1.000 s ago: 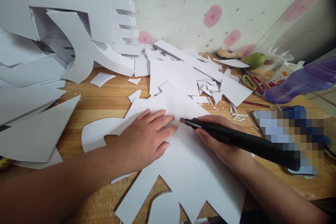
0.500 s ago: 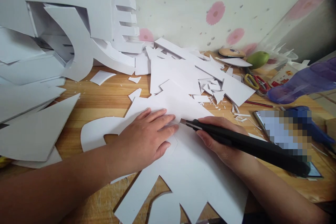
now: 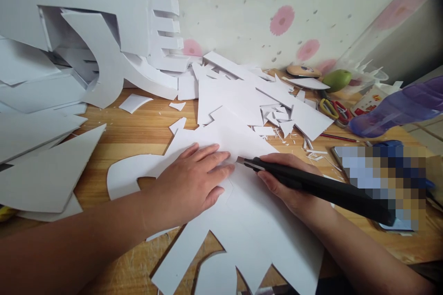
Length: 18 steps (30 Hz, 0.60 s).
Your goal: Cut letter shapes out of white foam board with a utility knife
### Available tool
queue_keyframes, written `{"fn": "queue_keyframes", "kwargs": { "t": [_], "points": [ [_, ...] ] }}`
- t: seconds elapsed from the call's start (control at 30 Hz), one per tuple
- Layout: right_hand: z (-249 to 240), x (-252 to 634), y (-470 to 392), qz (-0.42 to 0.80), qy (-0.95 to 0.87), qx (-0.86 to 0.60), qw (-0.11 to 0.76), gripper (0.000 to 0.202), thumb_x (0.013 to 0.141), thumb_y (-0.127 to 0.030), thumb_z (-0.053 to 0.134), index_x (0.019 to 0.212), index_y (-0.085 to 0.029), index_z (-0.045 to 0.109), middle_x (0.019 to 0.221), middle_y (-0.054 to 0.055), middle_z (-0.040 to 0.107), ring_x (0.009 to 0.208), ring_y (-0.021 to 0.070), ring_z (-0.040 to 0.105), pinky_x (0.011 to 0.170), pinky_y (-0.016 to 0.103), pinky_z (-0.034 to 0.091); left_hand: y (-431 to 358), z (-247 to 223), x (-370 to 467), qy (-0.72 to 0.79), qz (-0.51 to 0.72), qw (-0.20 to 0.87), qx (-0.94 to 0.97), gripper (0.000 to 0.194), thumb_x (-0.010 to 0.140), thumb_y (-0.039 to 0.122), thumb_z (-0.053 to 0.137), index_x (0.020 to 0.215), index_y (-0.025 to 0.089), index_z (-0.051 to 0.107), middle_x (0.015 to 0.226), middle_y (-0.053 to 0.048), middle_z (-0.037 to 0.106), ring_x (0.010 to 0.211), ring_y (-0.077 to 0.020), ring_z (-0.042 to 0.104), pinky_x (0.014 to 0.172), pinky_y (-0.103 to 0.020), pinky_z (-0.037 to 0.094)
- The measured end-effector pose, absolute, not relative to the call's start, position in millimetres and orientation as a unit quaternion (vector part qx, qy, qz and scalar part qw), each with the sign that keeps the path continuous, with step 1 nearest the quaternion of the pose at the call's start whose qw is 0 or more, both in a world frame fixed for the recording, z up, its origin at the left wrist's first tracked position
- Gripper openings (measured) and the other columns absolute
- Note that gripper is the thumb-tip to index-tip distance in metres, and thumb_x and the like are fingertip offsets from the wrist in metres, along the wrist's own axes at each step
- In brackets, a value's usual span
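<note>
No visible shift in the last second, so no visible headway: white sheet [image 3: 270,221] nearside of scrap pile [image 3: 228,94], left hand [image 3: 197,177] flat on it, fingers slightly spread; right hand [image 3: 294,200] grips black cutter [image 3: 321,185], blade [image 3: 240,160] near left fingertips.

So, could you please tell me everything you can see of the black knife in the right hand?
The long black utility knife looks plastic-bodied, with a short grey metal blade out at the front. The fingers of the right hand grip it near that end; the rest slants back above the forearm. The blade points left, just beside the left hand, over the large white cut-out board. Whether its tip touches the board is unclear.
</note>
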State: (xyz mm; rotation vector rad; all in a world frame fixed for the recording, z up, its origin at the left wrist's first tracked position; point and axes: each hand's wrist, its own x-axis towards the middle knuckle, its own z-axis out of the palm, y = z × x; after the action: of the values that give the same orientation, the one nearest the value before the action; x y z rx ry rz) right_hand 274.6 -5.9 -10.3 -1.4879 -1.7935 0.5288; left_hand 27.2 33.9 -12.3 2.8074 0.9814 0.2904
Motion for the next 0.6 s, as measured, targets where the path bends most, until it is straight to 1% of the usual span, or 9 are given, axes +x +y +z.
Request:
{"fn": "queue_keyframes", "kwargs": {
  "t": [0.2, 0.4, 0.6],
  "points": [
    [-8.3, 271.4, -6.3, 0.191, -0.706, -0.565, 0.381, 0.018, 0.080, -0.029, 0.071, 0.098, -0.027, 0.071, 0.082, -0.001, 0.077, 0.066, 0.0138, 0.070, 0.063, 0.023, 0.057, 34.1, -13.1, 26.8, 0.327, 0.101, 0.074, 0.937, 0.037, 0.093, 0.026, 0.052, 0.129, 0.026, 0.059, 0.145, -0.004, 0.051, 0.138, -0.0288, 0.041, 0.113, -0.054, 0.033],
    [-7.1, 273.3, -7.8, 0.183, -0.711, -0.571, 0.366, 0.019, 0.079, -0.028, 0.071, 0.098, -0.027, 0.071, 0.085, -0.001, 0.077, 0.069, 0.0146, 0.072, 0.065, 0.024, 0.058, 35.2, -12.2, 26.5, 0.327, 0.092, 0.077, 0.937, 0.037, 0.093, 0.025, 0.053, 0.129, 0.025, 0.060, 0.145, -0.004, 0.051, 0.138, -0.0287, 0.040, 0.113, -0.054, 0.032],
    [-6.2, 274.7, -8.9, 0.177, -0.709, -0.579, 0.361, 0.017, 0.080, -0.030, 0.070, 0.097, -0.028, 0.072, 0.084, -0.001, 0.077, 0.068, 0.0158, 0.072, 0.066, 0.026, 0.059, 35.6, -11.8, 26.7, 0.327, 0.094, 0.078, 0.937, 0.036, 0.093, 0.026, 0.053, 0.128, 0.026, 0.060, 0.144, -0.004, 0.052, 0.137, -0.0277, 0.041, 0.114, -0.052, 0.031]
  ]
}}
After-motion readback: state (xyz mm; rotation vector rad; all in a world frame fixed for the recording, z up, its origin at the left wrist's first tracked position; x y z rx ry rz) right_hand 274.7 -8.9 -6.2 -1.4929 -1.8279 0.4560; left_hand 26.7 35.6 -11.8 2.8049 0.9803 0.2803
